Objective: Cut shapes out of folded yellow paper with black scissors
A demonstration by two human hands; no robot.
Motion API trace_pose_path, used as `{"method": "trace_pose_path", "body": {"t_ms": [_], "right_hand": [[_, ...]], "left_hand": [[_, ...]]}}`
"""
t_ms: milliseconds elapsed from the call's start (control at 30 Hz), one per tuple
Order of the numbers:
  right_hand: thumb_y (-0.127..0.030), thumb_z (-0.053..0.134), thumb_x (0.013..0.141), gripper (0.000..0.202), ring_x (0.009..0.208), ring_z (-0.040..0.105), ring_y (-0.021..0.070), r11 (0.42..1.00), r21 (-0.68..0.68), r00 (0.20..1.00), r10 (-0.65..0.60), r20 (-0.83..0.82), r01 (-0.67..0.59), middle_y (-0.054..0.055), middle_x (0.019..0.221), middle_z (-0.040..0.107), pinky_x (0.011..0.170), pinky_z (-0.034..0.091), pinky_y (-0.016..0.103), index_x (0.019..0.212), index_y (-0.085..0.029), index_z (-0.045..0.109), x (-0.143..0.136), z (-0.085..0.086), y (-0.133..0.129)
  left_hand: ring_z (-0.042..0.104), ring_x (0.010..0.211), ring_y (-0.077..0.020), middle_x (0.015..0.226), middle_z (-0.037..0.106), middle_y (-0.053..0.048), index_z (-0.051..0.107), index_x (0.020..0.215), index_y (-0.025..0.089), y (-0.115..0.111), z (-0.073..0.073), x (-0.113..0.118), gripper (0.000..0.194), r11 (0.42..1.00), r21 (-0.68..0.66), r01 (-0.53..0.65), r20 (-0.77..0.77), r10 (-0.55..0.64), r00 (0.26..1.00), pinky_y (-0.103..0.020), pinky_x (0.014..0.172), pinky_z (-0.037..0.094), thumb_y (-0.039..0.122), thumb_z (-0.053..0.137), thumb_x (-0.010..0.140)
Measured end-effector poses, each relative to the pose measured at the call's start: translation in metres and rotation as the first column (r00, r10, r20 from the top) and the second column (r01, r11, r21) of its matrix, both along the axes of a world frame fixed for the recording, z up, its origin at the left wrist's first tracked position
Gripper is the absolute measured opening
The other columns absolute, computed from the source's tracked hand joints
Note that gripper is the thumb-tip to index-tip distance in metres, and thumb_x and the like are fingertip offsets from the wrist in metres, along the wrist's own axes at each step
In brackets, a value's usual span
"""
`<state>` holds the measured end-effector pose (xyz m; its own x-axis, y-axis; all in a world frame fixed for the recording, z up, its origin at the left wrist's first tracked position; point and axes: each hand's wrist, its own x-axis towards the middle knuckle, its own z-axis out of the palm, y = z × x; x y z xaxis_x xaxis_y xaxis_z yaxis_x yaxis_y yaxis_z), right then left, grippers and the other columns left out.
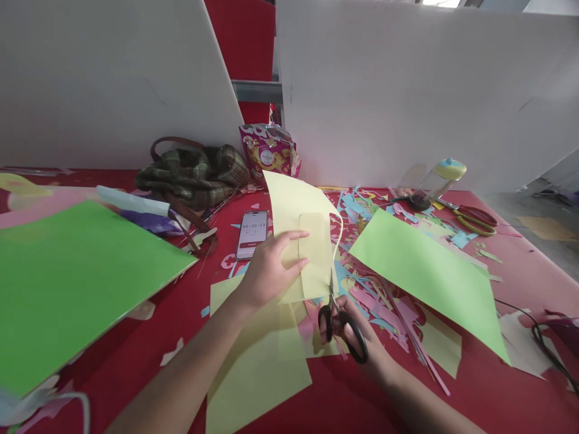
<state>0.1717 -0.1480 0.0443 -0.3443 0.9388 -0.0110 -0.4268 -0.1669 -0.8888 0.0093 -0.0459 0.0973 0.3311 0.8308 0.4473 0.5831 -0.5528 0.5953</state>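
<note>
My left hand (271,265) pinches a pale yellow sheet of paper (294,196) and a smaller rounded yellow piece (315,253) laid against it, thumb and fingertips on its left side. In my right hand (357,331) is a pair of black-handled scissors (332,310), fingers through the loops. The blades point up at the lower right edge of the yellow paper. A thin curled strip (339,232) hangs along the sheet's right side. Below the hands, more yellow paper (257,367) lies flat on the red table.
Green sheets lie left (90,283) and right (434,277). A phone (252,235) shows a running timer. Colourful paper scraps (375,301) cover the right. Behind stand a plaid bag (194,172), a snack packet (269,150), a clear bottle (434,184) and red-and-green-handled scissors (474,220).
</note>
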Motion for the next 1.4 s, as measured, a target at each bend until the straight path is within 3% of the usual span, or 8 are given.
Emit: {"method": "trace_pose_path", "body": {"t_ms": [433,1400], "right_hand": [[-0.045,0.051,0.074,0.029,0.069,0.047,0.0152,0.999,-0.027,0.999,-0.021,0.036,0.022,0.004,0.079,0.049,0.062,0.037,0.029,0.082,-0.022,0.035,0.0005,-0.0051,-0.0014],[-0.040,0.052,0.075,0.025,0.061,0.045,0.0124,0.990,-0.049,0.982,-0.128,0.136,0.136,-0.003,0.064,0.042,0.058,0.036,0.026,0.077,-0.022,0.034,-0.0017,-0.0019,-0.0001]], "left_hand": [[0.055,0.094,-0.0165,0.100,0.060,-0.002,0.051,0.099,0.020,-0.0012,0.0016,0.0000,0.031,0.999,-0.045,0.030,0.000,-0.030,1.000,-0.032,0.084,0.045,0.018,0.057,0.068],[0.055,0.094,-0.0174,0.100,0.060,-0.002,0.051,0.100,0.021,-0.0032,-0.0018,0.0032,0.031,1.000,-0.020,0.003,-0.007,-0.003,1.000,-0.033,0.084,0.045,0.019,0.056,0.069]]}}
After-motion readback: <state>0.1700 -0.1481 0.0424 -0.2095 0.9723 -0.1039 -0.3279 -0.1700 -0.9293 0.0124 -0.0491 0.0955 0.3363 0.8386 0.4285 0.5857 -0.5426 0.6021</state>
